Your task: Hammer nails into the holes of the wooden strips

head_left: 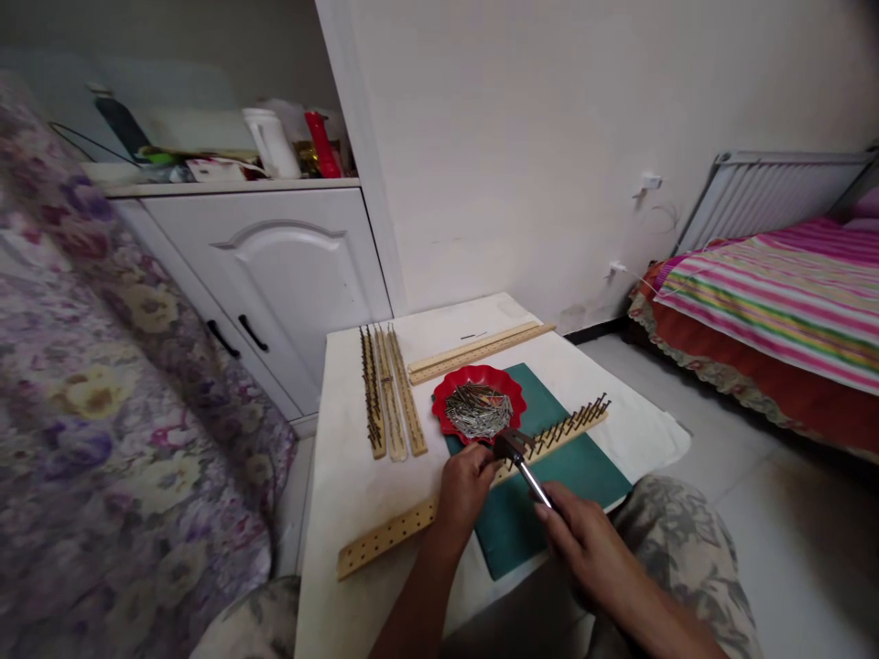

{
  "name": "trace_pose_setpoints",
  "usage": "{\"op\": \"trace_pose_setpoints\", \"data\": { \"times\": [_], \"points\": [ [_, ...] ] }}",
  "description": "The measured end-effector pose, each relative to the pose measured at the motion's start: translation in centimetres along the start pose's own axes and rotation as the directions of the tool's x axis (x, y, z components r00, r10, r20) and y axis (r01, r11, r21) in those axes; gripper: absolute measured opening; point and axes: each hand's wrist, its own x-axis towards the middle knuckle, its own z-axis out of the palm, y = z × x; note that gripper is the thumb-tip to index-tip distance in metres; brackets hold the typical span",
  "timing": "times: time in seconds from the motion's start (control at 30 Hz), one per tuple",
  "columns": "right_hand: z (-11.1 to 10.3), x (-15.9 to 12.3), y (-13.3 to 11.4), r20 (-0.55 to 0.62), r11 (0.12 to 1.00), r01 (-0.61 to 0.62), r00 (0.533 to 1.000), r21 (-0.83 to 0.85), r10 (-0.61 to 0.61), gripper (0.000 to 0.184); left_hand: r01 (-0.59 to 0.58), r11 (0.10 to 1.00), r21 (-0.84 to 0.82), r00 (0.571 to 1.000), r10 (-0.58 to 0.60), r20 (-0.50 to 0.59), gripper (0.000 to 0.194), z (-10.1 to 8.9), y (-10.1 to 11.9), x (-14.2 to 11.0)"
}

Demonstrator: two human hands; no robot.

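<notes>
My right hand (580,540) grips a hammer (532,480) by its shiny metal handle. The dark hammer head hangs over a drilled wooden strip (388,540), close to the fingertips of my left hand (463,490). Those fingers are pinched together at the strip; whatever is between them is hidden. To the right of the hammer head, several slanting nails (569,421) stand up from the strip, while the holes at its left end are bare. Part of the strip lies across a green mat (512,526). Behind my left hand is a red scalloped bowl (439,416) filled with loose nails (481,412).
Several nail-studded strips (395,394) lie on the left of the white-covered table (330,494); more wooden strips (481,352) lie at the back. A white cabinet (288,275) and flowered curtain (137,412) stand left, a bed (775,302) right. My knees flank the table's front.
</notes>
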Motion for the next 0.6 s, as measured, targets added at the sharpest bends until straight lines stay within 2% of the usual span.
{"op": "trace_pose_setpoints", "data": {
  "times": [0.17,0.37,0.5,0.6],
  "points": [
    [0.1,0.4,0.0,0.046,1.0,0.004,0.999,0.008,-0.004,0.021,-0.001,1.0,0.001,1.0,0.001,0.007,0.014,0.2,-0.4,-0.1],
    [0.3,0.3,0.4,0.032,1.0,0.009,0.999,0.021,-0.009,0.022,-0.005,1.0,0.013,1.0,0.005,-0.005,0.016,0.2,-0.4,-0.2],
    [0.0,-1.2,0.9,0.005,0.999,0.004,1.0,0.053,-0.004,0.024,-0.016,1.0,0.015,1.0,0.016,0.02,0.016,0.0,-0.3,-0.4],
    [0.2,-3.1,2.6,0.033,0.98,-0.097,0.995,0.175,0.092,0.031,0.008,1.0,-0.001,1.0,-0.008,0.025,0.012,-0.6,-0.4,-0.8]
  ]
}}
